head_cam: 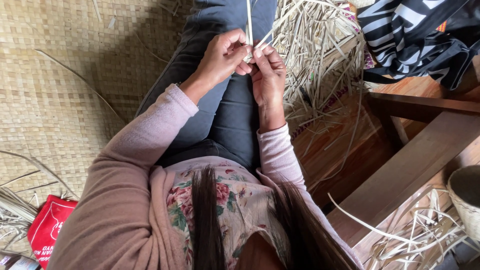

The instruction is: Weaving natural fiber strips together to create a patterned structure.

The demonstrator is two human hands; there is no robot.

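Over our lap: both of our hands meet above the dark trousers [227,107], at the top middle of the view.
Left hand [222,57]: our fingers are curled shut, pinching the pale reed strips [249,22] between thumb and fingertips.
Right hand [268,75]: also closed — its fingertips press the same strips from the other side, touching the left hand's fingers.
Strips: they rise upright from the pinch and run off the top edge; a second strip slants up to the right from between the fingers.
Right of the hands: a loose heap of cut strips [320,55] lies just beside our right wrist, crowding that side.
Farther right: a dark wooden bench [415,165], a striped black-and-white bag [415,35] and a woven basket [465,200] at the frame edge.
Left of the hands: the woven floor mat [60,90] gives us the widest room — only a few stray strips lie on it.
Bottom left: a red bag [50,222] beside more strips.
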